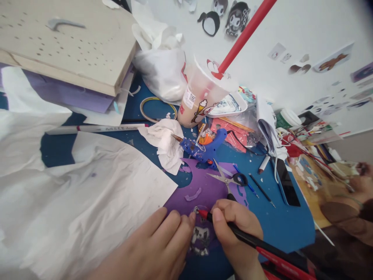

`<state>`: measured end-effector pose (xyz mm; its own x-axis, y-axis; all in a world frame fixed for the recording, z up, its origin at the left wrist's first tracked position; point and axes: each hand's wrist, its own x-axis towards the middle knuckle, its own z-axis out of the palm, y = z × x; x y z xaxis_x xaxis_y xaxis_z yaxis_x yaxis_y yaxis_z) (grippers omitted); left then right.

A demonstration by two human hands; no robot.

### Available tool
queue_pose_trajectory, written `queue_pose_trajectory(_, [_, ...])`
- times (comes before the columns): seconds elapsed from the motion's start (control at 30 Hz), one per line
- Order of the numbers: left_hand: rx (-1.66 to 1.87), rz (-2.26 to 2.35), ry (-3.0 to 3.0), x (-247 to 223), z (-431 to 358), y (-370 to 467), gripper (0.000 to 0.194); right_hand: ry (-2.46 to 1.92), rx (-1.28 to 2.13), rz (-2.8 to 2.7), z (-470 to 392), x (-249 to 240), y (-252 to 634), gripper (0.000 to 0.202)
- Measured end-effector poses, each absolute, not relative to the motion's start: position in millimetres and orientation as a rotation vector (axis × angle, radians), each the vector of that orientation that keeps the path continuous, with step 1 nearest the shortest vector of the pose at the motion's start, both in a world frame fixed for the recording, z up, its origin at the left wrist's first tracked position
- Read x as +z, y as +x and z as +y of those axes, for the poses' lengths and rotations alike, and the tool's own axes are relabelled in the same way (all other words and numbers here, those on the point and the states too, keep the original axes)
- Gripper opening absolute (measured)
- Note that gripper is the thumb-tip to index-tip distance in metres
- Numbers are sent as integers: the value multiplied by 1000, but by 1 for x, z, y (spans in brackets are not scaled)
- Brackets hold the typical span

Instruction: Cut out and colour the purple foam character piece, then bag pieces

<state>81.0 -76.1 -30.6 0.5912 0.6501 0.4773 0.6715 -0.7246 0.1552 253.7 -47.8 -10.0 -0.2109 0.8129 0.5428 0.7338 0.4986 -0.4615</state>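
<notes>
My right hand (239, 229) grips a black-and-red pen (247, 237) with a red tip. The tip points at a small pale cutout (197, 210) on a purple sheet (180, 196). Beside that cutout my left hand (163, 241) lies flat with its fingers close together, the fingertips touching the sheet. Below the pen tip is a small black-and-white character piece (201, 235), partly between the hands. Scissors (225, 179) lie spread just above my right hand. A curved purple strip (193, 194) rests on the sheet.
A blue glue gun (201, 149) lies behind the sheet. A cup (201, 93) with a red straw stands behind it. Crumpled white paper (72, 210) covers the left. A phone (287, 182) and thin tools lie at right, near another person's arm (346, 210).
</notes>
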Motion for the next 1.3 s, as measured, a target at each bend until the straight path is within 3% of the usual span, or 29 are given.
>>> queue_pose_trajectory(0.3, [-837,-1163,-2724,-33,-74,81,19,-1284,230,-1926,-50,-12,254,30])
queue_pose_trajectory(0.6, [-971,-1109,-2656,-41,-71,81,28,-1265,292,-2010,-51,-14,260,27])
queue_pose_trajectory(0.8, [-799,-1125,-2711,-39,-75,81,22,-1255,259,-2081,-50,-12,263,26])
queue_pose_trajectory(1.3, [-744,-1090,-2795,-34,-73,78,23,-1338,211,-2015,-51,-14,260,25])
